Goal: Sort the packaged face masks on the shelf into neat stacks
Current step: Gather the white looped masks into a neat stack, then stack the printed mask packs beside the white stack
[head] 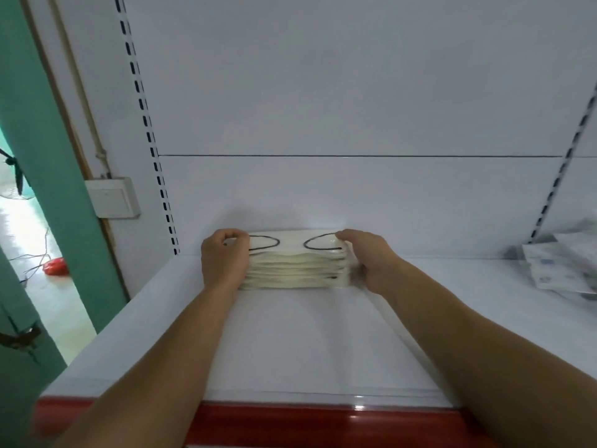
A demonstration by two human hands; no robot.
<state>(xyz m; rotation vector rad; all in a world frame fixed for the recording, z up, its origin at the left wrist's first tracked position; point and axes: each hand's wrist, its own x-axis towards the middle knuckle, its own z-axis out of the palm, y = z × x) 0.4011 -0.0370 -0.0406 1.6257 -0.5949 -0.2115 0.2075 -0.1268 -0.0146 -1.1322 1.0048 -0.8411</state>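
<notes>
Left hand [224,258] and right hand [370,258] grip the mask stack [295,270] with curled fingers [346,237] at the shelf's [307,337] rear edge; uneven squeezing could buckle the slippery packets and topple them.

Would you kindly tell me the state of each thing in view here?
stack of masks, piled fairly evenly, resting on the shelf, held at both ends.
left hand, grips the stack's left end.
right hand, grips the stack's right end.
loose packets, untidy heap at the shelf's right.
green door, standing open.
</notes>
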